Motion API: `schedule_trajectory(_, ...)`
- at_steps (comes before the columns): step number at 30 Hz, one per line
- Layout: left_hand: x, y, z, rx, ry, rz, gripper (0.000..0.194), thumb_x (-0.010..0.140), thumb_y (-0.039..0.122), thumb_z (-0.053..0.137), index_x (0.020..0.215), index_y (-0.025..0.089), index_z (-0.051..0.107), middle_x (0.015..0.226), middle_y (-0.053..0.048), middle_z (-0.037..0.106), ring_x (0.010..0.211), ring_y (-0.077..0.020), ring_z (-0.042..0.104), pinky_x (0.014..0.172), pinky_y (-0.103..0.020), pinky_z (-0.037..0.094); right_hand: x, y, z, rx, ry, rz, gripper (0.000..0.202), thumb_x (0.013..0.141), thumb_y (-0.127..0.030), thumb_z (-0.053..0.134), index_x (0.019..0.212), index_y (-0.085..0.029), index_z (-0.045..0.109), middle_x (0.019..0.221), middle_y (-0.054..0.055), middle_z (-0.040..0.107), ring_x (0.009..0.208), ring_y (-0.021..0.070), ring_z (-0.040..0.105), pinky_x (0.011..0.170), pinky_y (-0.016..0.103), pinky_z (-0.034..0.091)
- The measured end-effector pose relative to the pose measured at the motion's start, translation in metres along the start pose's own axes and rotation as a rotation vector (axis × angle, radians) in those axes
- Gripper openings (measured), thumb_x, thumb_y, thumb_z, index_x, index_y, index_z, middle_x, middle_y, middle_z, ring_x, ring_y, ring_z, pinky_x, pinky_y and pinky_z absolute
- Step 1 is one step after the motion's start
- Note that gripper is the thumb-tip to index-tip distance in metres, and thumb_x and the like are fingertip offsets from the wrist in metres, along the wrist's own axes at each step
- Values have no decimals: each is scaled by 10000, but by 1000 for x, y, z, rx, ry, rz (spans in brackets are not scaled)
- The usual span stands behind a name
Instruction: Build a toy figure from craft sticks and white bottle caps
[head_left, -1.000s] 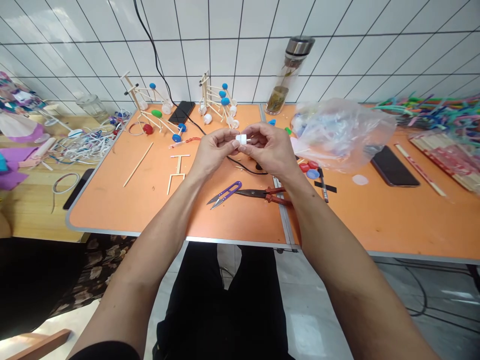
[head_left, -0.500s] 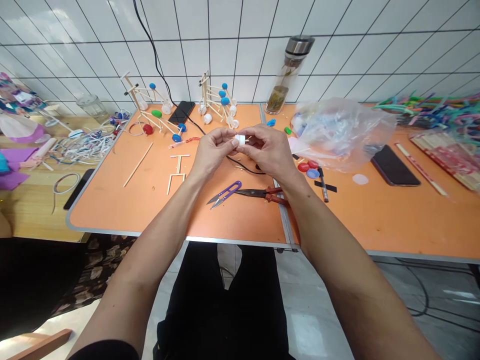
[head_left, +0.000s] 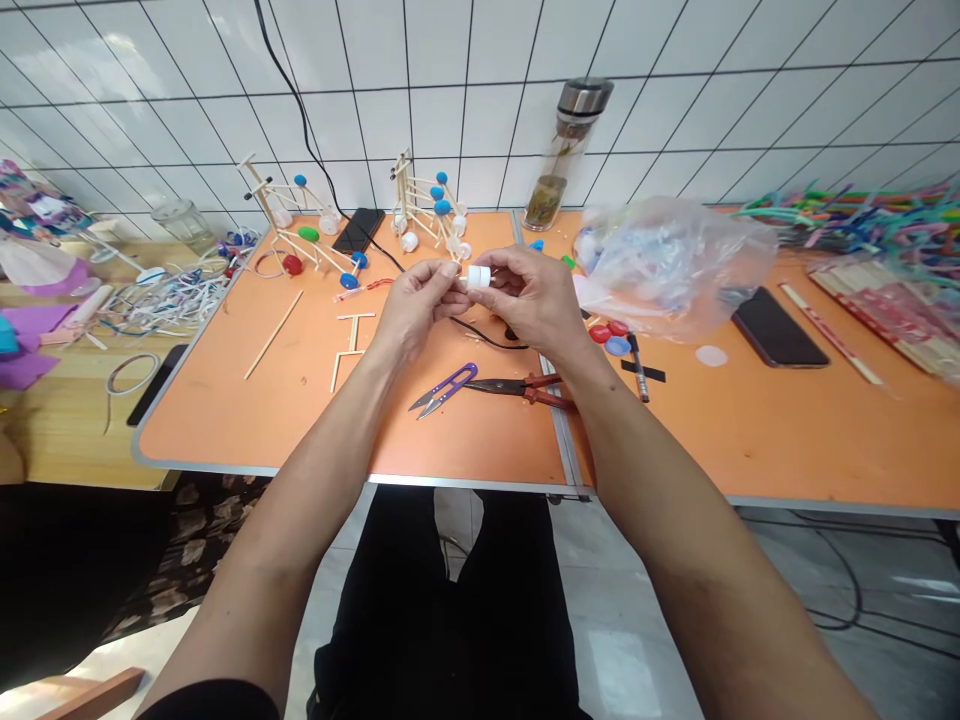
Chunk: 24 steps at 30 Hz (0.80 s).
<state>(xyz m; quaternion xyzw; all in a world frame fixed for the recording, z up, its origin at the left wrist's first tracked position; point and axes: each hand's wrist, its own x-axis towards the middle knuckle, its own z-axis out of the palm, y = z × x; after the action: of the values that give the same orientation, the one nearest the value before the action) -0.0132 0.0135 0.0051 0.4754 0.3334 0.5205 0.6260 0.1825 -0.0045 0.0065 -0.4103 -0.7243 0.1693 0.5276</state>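
A small white cap (head_left: 478, 277) is held above the orange table (head_left: 480, 440). My right hand (head_left: 529, 295) grips the cap between thumb and fingers from the right. On its left side, my left hand (head_left: 420, 305) pinches a thin pale piece that meets the cap; the fingers hide most of it. Below the hands lie purple thread snips (head_left: 448, 388) and red-handled pliers (head_left: 525, 388). A flat frame of sticks (head_left: 351, 345) rests left of my left hand, with a loose stick (head_left: 273, 335) farther left.
Two stick models with coloured caps (head_left: 307, 233) (head_left: 427, 205) stand at the back. A glass bottle (head_left: 562, 155), a plastic bag (head_left: 675, 260) and a phone (head_left: 780, 328) are behind and to the right. A black cable (head_left: 487, 335) runs beneath the hands.
The fingers of my left hand have shifted left off the white cap, so more of the cap shows. The view has moved slightly.
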Motion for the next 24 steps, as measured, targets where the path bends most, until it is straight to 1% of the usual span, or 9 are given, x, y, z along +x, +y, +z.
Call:
schedule_trajectory(2,1,1,-1,-51,12,-81,316,991,495,886,920,218,751,852,-19,822,714,-119,788,759,-237,653,0,0,1,23,16,12,450,888,-633,910,1143,-268,844,1064,56,805,926,247,746,847,412,642)
schedule_trajectory(4,2,1,-1,-99,9,-166,361,1005,523,866,888,209,734,824,-29,816,698,-119,785,750,-231,654,0,-2,2,32,22,18,422,880,-592,919,1136,-265,845,1073,54,815,935,249,755,873,424,654)
schedule_trajectory(6,2,1,-1,-143,-15,-234,399,1001,556,863,878,204,722,813,-41,816,707,-128,790,758,-233,662,-1,-5,3,29,31,12,383,881,-557,912,1121,-265,849,1087,55,831,954,254,764,916,442,663)
schedule_trajectory(9,-1,0,2,-197,-66,-297,416,992,592,862,905,208,728,851,-59,837,776,-157,819,820,-269,690,-1,-9,4,11,47,-12,313,900,-515,883,1105,-280,855,1112,48,849,1008,266,775,987,464,660)
schedule_trajectory(12,-6,1,6,-237,-99,-311,396,998,594,852,949,213,752,950,-82,867,895,-190,853,887,-308,708,-1,-11,5,-4,53,-36,263,904,-468,876,1092,-285,853,1129,48,855,1046,278,778,1036,483,648)
schedule_trajectory(15,-9,1,8,-248,-115,-282,361,1025,567,825,998,211,771,1077,-107,883,1057,-218,867,957,-322,707,-2,-12,6,-24,57,-32,259,902,-459,878,1097,-292,844,1158,51,852,1099,296,775,1080,505,631)
schedule_trajectory(17,-9,0,9,-253,-115,-264,332,1039,535,811,1022,206,775,1121,-114,883,1130,-225,862,997,-320,698,-2,-12,6,-37,53,-33,257,912,-461,865,1108,-296,838,1176,50,848,1128,302,771,1099,511,620)
schedule_trajectory(20,-9,-1,8,-258,-102,-266,293,1057,488,789,1051,196,774,1132,-120,881,1157,-224,858,1022,-320,691,-2,-12,7,-66,42,-55,243,932,-452,839,1117,-295,833,1176,50,844,1126,305,768,1089,507,618)
schedule_trajectory(24,-6,-3,6,-237,-94,-268,273,1058,469,785,1077,197,778,1120,-118,883,1123,-223,863,1005,-328,696,-2,-11,7,-137,23,-84,237,945,-411,826,1159,-309,832,1194,50,845,1135,316,768,1062,499,625)
